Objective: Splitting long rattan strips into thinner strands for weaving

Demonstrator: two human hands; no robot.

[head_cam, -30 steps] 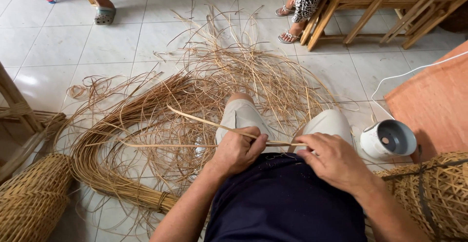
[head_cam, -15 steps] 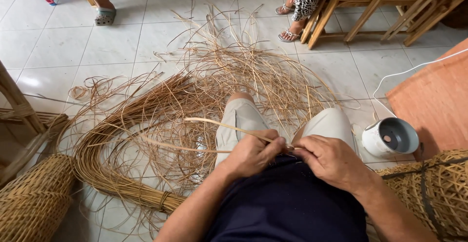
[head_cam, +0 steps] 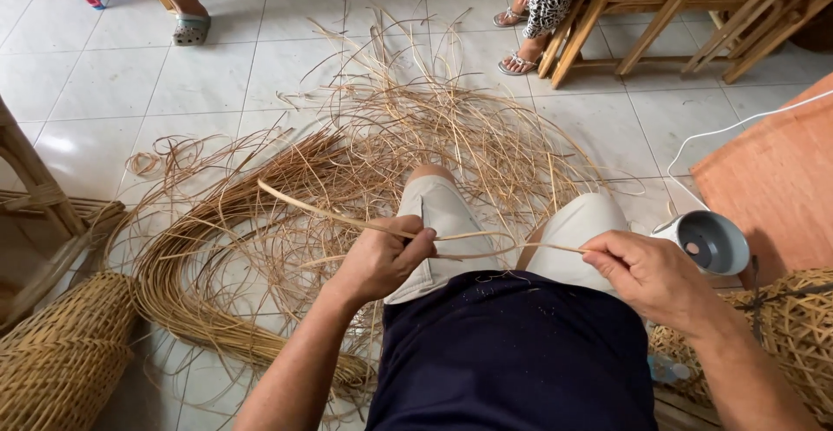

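- Two hands held one rattan strip (head_cam: 347, 216) above the person's knees: the left hand (head_cam: 382, 262) was closed round it, the right hand (head_cam: 651, 275) pinched its thinner end.
- Its long axis ran left to right, the free end rising far-left beyond the left hand, which was nearer it.
- Loose rattan strands (head_cam: 347, 153) lay on the tiled floor (head_cam: 113, 84); a woven basket (head_cam: 52, 361) stood near-left.

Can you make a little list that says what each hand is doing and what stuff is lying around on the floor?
left hand: closed around a thin cane strip, over the knees
right hand: fingers pinch a thinner strand
floor: pale tiles, with a loose heap of cane strips
left side: woven basket
right side: small white fan
far side: wooden chair, other people's feet
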